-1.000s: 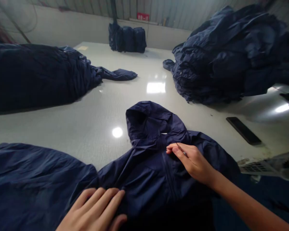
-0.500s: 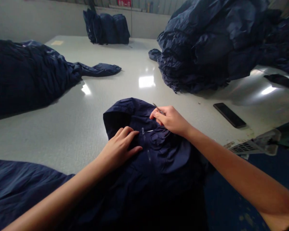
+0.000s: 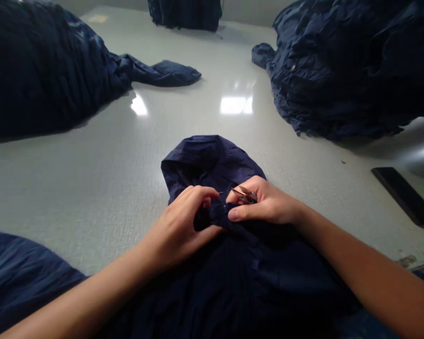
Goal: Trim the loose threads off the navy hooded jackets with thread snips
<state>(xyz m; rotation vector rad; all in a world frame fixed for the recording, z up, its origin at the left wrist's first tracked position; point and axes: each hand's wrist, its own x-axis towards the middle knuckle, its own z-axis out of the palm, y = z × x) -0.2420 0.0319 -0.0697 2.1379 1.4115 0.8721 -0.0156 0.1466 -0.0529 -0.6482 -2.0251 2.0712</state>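
- Your left hand [image 3: 182, 221] pinches a fold of the jacket [image 3: 233, 254] at the neck, just below the hood [image 3: 205, 162]; fingers curled shut on the cloth, thumb beneath.
- Your right hand [image 3: 265, 205] sits just beside the left hand, on the same fold, fingers closed around small metal snips [image 3: 245, 194]. The blades point toward your left fingertips; you cannot tell from here whether the blades are parted.
- The jacket lies flat on the table [image 3: 92, 188], right in front of you, hood pointing away and its body running down under your forearms.
- Left of the jacket, well apart, a big dark pile [image 3: 38, 70] spreads with one sleeve [image 3: 162, 74] trailing toward the table's middle.
- Right of the jacket and farther back, a taller heap [image 3: 346, 66] of the same navy cloth stands.
- A black phone [image 3: 403, 195] lies right of the jacket, near the table edge.
- Beyond the hood, at the far end, a folded stack [image 3: 185, 13] sits.
- More navy cloth [image 3: 21, 273] lies at the near left of the jacket.
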